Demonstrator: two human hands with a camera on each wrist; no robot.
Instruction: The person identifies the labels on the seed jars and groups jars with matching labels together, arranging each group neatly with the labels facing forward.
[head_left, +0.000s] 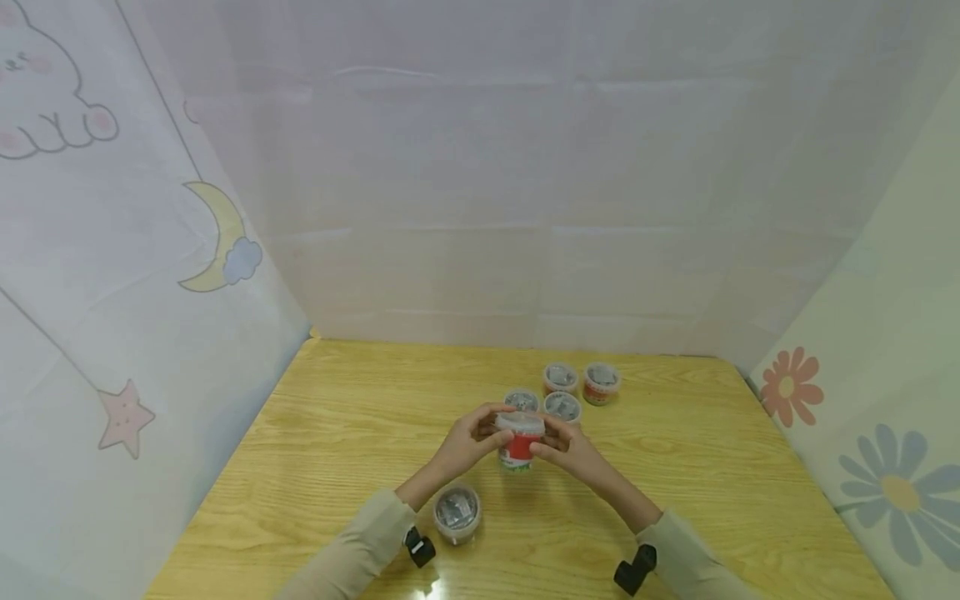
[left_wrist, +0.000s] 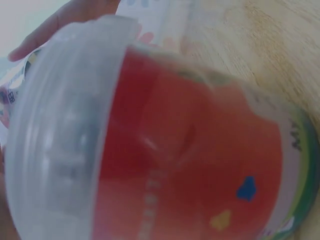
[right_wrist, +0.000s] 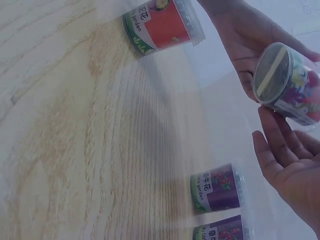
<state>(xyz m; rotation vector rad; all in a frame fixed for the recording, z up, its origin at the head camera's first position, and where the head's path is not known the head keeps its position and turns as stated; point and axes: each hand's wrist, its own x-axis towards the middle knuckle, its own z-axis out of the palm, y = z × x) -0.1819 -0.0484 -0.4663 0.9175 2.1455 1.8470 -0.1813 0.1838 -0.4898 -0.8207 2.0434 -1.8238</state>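
Note:
Between both hands is a small clear plastic tub (head_left: 521, 443) with a red label and a translucent lid, raised off the wooden table. My left hand (head_left: 472, 440) grips its left side with thumb and fingers. On the opposite side my right hand (head_left: 572, 452) holds it, thumb at the front. From the right wrist, the tub's dark base (right_wrist: 272, 75) shows, tilted, with a pale strip across it; the left hand (right_wrist: 250, 47) and right hand (right_wrist: 287, 155) meet it. A similar red-labelled tub (head_left: 457, 515) stands near my left forearm and fills the left wrist view (left_wrist: 190, 150).
Several more lidded tubs (head_left: 602, 384) stand grouped behind the hands; two with purple labels (right_wrist: 219, 189) appear in the right wrist view. The wooden table (head_left: 360, 417) ends at a pale cloth backdrop (head_left: 487, 208), with printed cloth (head_left: 232, 317) on the left side.

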